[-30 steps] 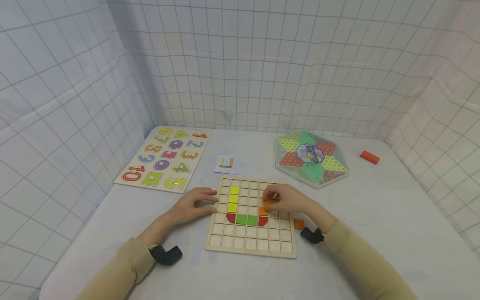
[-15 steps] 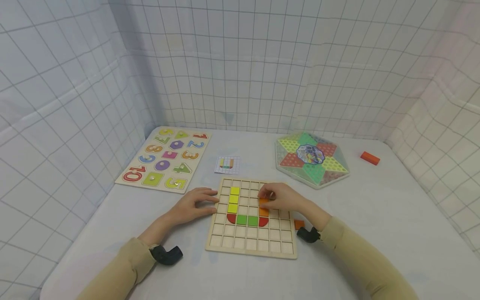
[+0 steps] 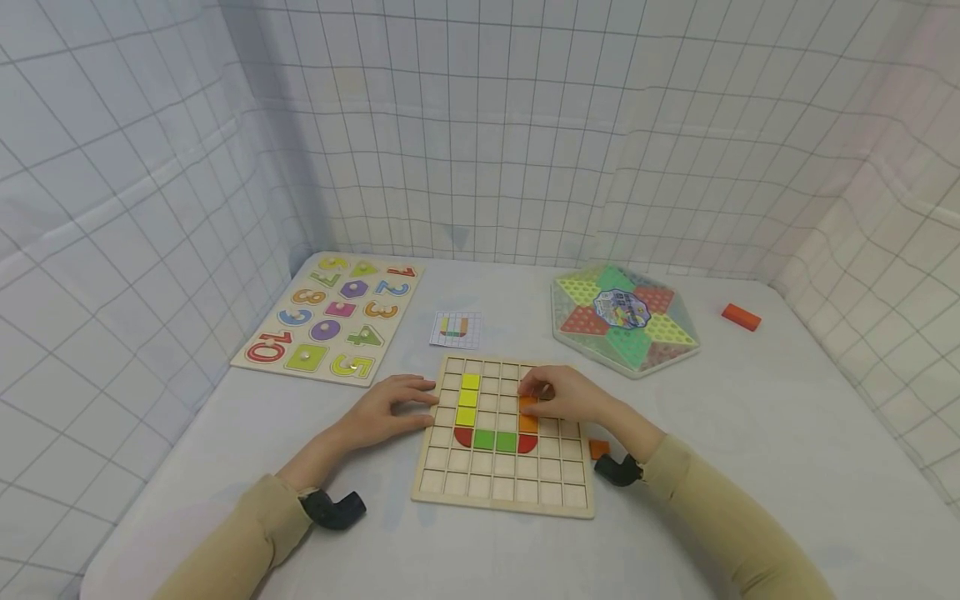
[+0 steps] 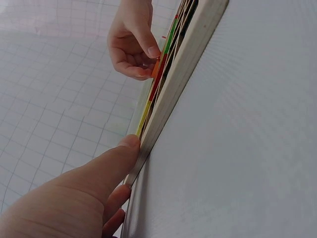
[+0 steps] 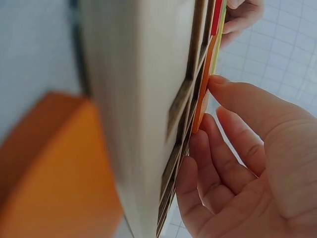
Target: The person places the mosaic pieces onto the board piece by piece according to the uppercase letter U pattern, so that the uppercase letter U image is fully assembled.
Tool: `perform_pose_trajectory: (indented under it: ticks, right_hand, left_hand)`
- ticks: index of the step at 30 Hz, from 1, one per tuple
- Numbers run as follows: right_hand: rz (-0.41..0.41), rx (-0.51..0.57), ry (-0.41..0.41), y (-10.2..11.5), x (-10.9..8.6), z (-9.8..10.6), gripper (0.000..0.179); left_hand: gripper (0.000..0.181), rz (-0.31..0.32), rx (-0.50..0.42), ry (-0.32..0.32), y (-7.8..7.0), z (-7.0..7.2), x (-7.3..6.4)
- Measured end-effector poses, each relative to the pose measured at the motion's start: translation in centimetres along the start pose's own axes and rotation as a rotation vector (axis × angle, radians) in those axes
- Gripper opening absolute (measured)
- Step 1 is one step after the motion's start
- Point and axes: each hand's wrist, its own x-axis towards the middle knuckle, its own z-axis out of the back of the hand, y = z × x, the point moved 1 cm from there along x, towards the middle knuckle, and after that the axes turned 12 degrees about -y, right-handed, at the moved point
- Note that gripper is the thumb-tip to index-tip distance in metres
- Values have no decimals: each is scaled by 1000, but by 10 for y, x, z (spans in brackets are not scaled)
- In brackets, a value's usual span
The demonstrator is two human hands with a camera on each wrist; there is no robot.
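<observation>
My right hand pinches an orange square tile between thumb and fingers, low over the wooden grid board. Directly below it in the same column lies another orange tile. In the right wrist view the thumb presses the orange tile's edge. My left hand rests at the board's left edge, fingers extended; its thumb touches the rim in the left wrist view. Three yellow tiles stand in a column on the left. Two green tiles between red quarter-rounds form the bottom row.
One loose orange tile lies right of the board. Behind it is a small pattern card. A number puzzle lies at the back left, a hexagonal star-pattern game board at the back right, and a red block farther right.
My right hand has moved slightly left with the orange tile, which now lines up above the lower orange one. In the last half second it hardly moves. My left hand stays put.
</observation>
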Motion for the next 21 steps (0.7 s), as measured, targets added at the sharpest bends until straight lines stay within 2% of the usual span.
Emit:
perform_pose_trajectory:
  ticks: [14,21]
  right_hand:
    - [1,15,-8,-4,-1,-1,22]
    - [-28,37,-7,-6,-2,1,23]
  left_hand:
    - [35,1,11,1,0,0,0]
    - [35,1,21,3,1,0,0]
